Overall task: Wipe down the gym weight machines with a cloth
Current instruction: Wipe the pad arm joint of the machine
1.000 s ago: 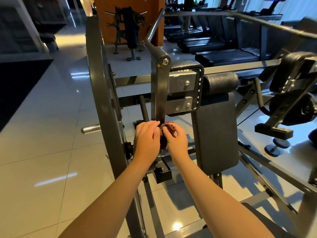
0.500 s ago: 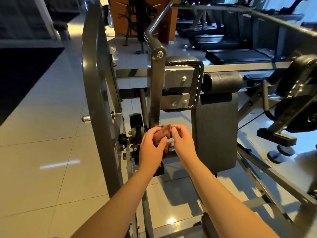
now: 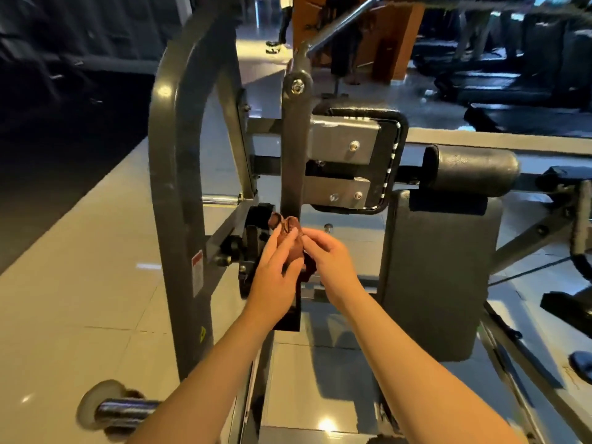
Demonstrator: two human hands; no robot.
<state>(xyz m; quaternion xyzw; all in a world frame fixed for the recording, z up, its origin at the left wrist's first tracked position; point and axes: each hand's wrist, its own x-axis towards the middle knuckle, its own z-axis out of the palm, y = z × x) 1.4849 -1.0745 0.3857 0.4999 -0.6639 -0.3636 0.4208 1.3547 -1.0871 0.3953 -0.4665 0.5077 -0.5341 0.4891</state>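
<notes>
Centre of frame: a small brown cloth (image 3: 290, 240), bunched into a wad, held between both hands in front of the weight machine (image 3: 174, 187). The left hand (image 3: 275, 277) rises from the lower middle of the frame. Its fingers lie along the left face of the wad and its thumb presses the near face, so the cloth is gripped between them. The right hand (image 3: 330, 257) enters from the lower right. Its fingers are curled, and the thumb and forefinger pinch the right edge of the same wad. A darker fold of cloth hangs below, between the two palms. The top of the wad sits at the lower part of the dark upright bar (image 3: 292, 161); whether it touches the bar cannot be told. Right of the hands stands a black back pad (image 3: 435, 270), with a roller pad (image 3: 471, 166) above it. A chrome peg (image 3: 128, 408) projects at the lower left, over the pale tiled floor (image 3: 80, 283).
</notes>
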